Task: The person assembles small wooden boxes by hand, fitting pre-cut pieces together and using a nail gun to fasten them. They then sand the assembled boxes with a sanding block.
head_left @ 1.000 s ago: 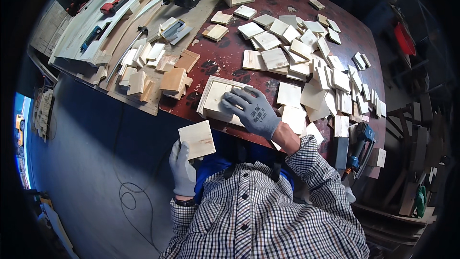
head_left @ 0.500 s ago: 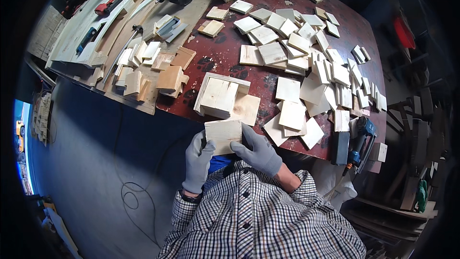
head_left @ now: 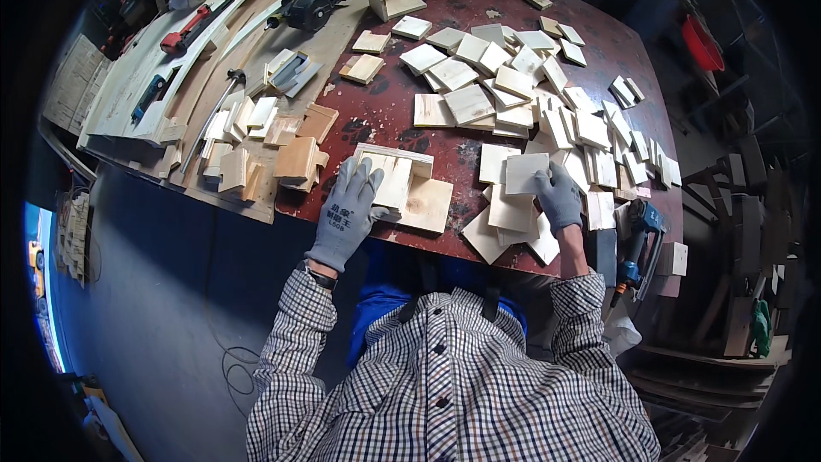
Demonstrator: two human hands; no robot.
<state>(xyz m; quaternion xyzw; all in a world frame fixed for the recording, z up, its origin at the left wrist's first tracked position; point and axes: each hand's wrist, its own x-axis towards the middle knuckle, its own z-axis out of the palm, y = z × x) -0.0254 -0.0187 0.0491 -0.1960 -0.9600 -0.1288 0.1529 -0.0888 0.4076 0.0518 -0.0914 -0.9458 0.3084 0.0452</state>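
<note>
My left hand [head_left: 346,216], in a grey glove, lies with stretched fingers on the left side of a small wooden box-like assembly [head_left: 396,178]. A flat square wooden board [head_left: 432,205] lies against the assembly's right side, near the table's front edge. Farther right, my gloved right hand [head_left: 560,198] pinches the right edge of a pale square wooden board [head_left: 523,174]. That board is over a loose stack of similar boards [head_left: 510,212]; whether it touches them I cannot tell.
Many loose boards [head_left: 469,105] cover the red table [head_left: 376,107]. A nail gun [head_left: 640,239] sits at the right front corner. Offcuts [head_left: 297,158], a hammer [head_left: 235,77], a circular saw [head_left: 312,8] and a red tool [head_left: 184,30] occupy the left side.
Both hands held one board before my body. Now they are apart: the left has moved forward onto the assembly, the right out to the stack at right, with a board in its fingers.
</note>
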